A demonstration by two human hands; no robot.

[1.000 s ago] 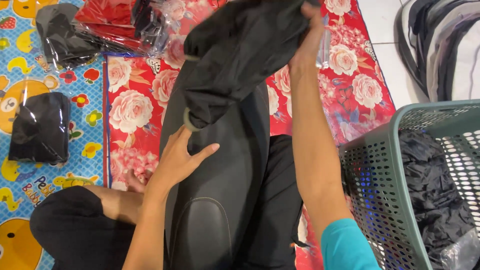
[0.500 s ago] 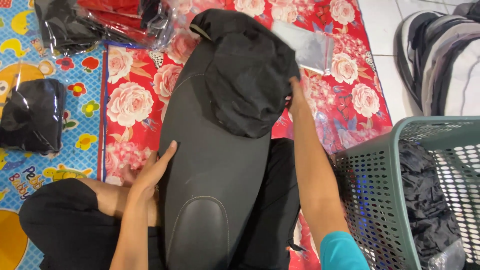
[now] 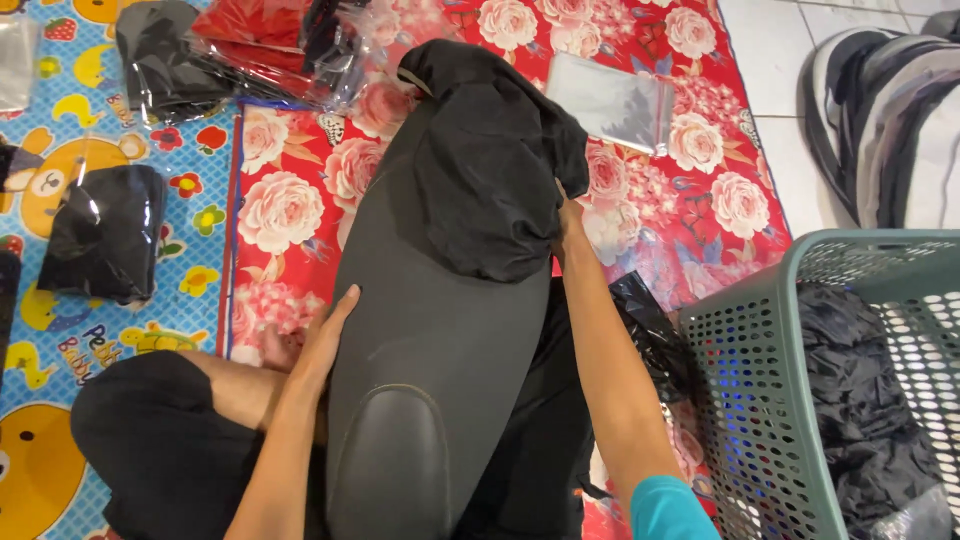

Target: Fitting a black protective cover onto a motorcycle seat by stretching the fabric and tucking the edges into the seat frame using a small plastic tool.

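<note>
A long black seat (image 3: 440,350) lies lengthwise across the person's lap, and a crumpled black cover (image 3: 495,170) sits over its far end. The left hand (image 3: 325,340) rests flat against the seat's left edge, fingers together and straight. The right hand (image 3: 570,222) is at the seat's right edge, tucked under the cover's hem; whether its fingers grip cannot be told. Beyond the seat lies one clear flat plastic bag (image 3: 612,100); left of the seat lie two bagged black bundles (image 3: 105,232) (image 3: 165,55). Right of the seat stands one green perforated basket (image 3: 745,380) holding black fabric.
</note>
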